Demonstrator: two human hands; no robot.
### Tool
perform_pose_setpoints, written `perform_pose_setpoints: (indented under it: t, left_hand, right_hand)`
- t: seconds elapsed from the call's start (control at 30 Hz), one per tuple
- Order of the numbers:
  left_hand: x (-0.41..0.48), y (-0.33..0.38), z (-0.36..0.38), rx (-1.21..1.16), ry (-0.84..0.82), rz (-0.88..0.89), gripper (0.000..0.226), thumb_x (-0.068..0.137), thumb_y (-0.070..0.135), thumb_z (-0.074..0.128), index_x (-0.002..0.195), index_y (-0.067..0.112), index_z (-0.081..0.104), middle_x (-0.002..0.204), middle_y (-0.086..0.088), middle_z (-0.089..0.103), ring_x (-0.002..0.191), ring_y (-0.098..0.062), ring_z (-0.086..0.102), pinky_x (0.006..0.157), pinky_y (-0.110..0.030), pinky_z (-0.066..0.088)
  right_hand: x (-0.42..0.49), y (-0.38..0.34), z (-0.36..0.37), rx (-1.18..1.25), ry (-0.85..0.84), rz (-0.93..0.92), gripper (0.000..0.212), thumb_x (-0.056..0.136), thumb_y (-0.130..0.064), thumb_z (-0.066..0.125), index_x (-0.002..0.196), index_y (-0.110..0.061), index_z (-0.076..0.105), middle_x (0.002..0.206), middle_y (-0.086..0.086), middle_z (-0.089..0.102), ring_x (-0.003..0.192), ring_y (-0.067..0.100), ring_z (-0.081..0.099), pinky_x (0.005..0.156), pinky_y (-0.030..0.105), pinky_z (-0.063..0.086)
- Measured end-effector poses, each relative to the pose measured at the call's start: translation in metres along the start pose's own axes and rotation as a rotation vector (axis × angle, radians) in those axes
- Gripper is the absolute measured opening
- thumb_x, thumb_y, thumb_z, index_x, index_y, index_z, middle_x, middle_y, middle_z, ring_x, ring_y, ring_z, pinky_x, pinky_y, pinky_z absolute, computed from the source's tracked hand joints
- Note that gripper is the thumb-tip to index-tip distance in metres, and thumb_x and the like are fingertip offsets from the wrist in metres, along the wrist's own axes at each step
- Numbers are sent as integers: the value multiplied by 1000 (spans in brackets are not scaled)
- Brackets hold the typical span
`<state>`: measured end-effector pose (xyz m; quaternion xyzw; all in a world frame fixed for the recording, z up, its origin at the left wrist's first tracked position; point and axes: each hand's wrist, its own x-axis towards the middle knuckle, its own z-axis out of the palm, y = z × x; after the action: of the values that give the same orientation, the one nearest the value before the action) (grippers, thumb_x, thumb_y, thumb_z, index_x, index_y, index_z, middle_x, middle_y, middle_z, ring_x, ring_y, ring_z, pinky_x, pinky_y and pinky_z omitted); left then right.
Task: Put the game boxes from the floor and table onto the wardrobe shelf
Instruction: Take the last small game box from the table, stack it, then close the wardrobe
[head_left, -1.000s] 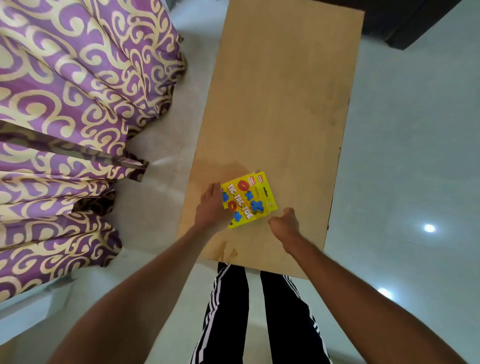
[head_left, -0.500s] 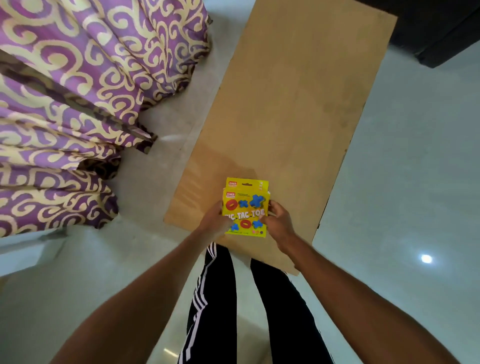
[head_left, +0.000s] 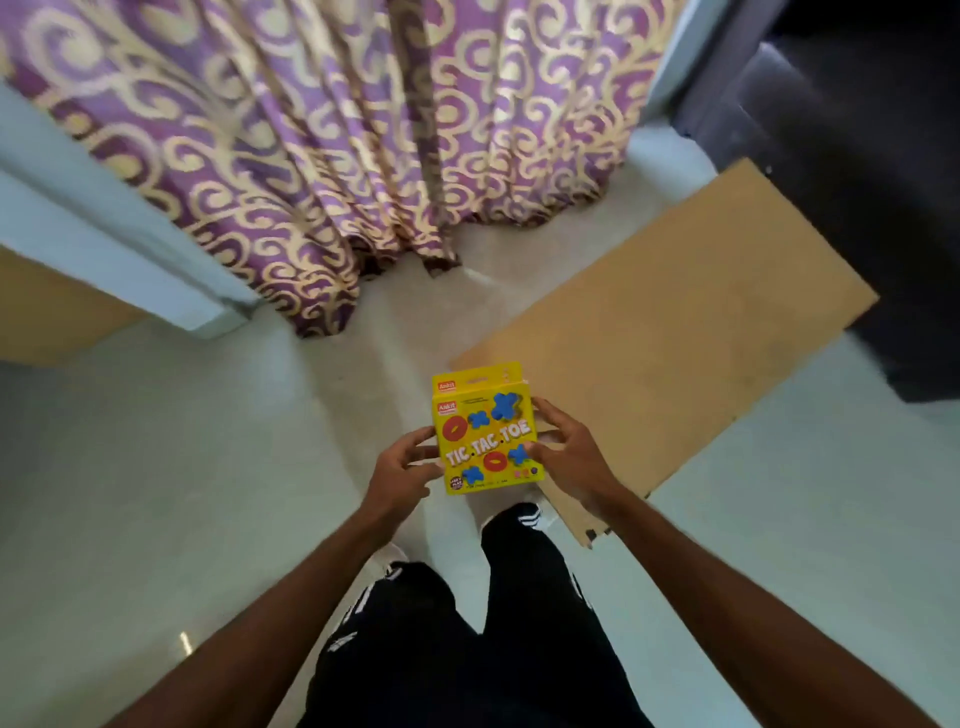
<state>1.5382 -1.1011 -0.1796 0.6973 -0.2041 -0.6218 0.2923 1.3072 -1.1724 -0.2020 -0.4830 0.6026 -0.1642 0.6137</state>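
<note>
Above the floor, left hand (head_left: 402, 470) and right hand (head_left: 569, 452) grip the yellow game box (head_left: 485, 431) by its sides

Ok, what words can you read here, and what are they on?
"TIC.TAC.TOE": front of the yellow game box.
"Ankit", seemingly: red labels at the box's top left, twice.
Round badge and small print on the box: too small to read.

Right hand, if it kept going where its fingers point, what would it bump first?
The yellow Tic Tac Toe box: the right hand grips its right edge, so no gap lies between them.
</note>
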Motion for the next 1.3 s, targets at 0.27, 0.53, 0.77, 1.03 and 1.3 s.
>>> perform_pose_setpoints:
  t: [0.27, 0.53, 0.77, 1.03, 1.3]
  left_hand:
    - [-81, -63, -190, -186, 276, 134, 48, 85, -2, 63, 128, 20, 58, 100, 0, 72, 82, -15, 67, 61, -26, 48]
    - [-192, -154, -350, -472, 713, 191, 47, 82, -8, 67, 124, 14, 60, 97, -11, 70, 61, -5, 65, 49, -11, 45]
    - [-255, -235, -440, -758, 1051, 184, 61, 63, 12, 74, 118, 35, 60, 96, -10, 71, 77, -19, 69, 65, -32, 58]
    - [-307, -301, -566, -907, 1314, 94, 65, 69, 8, 78, 122, 39, 56, 102, -11, 71, 89, -30, 72, 73, -42, 62]
    - [-356, -360, -671, -821, 1578, 30, 74, 82, 3, 70, 133, 51, 46, 103, -2, 69, 86, -22, 72, 70, -37, 61]
  right_hand:
    - [-22, -84, 199, -199, -257, -263, 60, 84, 0, 65, 134, -30, 52, 123, 0, 66, 95, 18, 68, 74, 35, 61]
    - [-54, -147, 427, -469, -672, -475, 60, 81, -5, 64, 132, -34, 56, 117, -5, 69, 89, 16, 72, 72, 45, 62]
    - [-86, -174, 619, -639, -1017, -545, 63, 76, -10, 63, 136, -29, 55, 114, -11, 69, 89, 16, 72, 78, 46, 61]
    - [-139, -187, 838, -749, -1290, -607, 66, 83, 1, 64, 138, -32, 50, 114, -8, 68, 83, 5, 69, 71, 28, 60]
    - [-214, -204, 1017, -882, -1525, -733, 61, 85, 3, 59, 133, -35, 55, 117, -2, 66, 89, 5, 68, 70, 27, 61]
